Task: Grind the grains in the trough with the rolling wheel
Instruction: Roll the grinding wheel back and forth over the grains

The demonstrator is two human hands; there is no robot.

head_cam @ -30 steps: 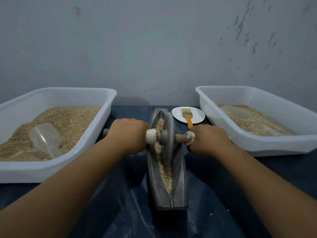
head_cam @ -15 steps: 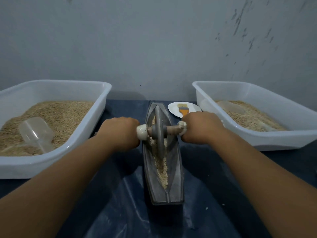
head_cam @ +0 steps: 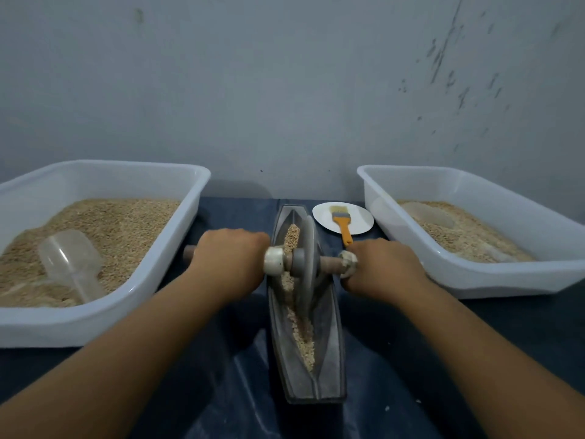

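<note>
Gripping the wooden axle [head_cam: 329,264] either side of the rolling wheel [head_cam: 306,264], left hand [head_cam: 229,263] and right hand [head_cam: 384,269] curl round it; fingers are hidden beneath the knuckles. Wheel stands upright in the trough [head_cam: 330,350] at mid-table, covering part of the grains [head_cam: 305,340]. Brush [head_cam: 341,221] handle end disappears behind the right hand.

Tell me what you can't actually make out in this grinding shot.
Head view only:
- Fingers of the left hand and right hand: curled under, hidden by their backs.
- Grains under the wheel: hidden by it.
- Left tub: cut off by the frame edge.
- Scoop in the right tub: half buried, blurred.
</note>
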